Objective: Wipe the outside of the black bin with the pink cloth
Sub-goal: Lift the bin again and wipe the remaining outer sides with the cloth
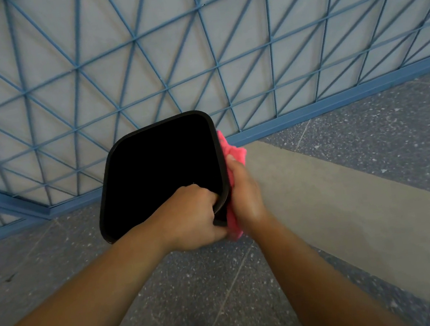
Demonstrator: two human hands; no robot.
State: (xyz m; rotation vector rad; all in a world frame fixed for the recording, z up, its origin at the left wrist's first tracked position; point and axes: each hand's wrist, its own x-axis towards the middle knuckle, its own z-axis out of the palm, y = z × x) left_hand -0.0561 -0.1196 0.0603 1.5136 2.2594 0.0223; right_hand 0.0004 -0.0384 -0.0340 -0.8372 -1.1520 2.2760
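Mid-wipe by the look of it, nowhere near done. Blue lattice fence (140, 63) behind, speckled floor (197, 288) below. Black bin (160, 170) held up off the floor, mouth toward the camera. Left hand (191, 218) curled over the near rim, steadying. Right hand (245, 191) pressing the pink cloth (234, 150) flat against the bin's right outer wall. Can't tell which sides are wiped already; probably other walls left.
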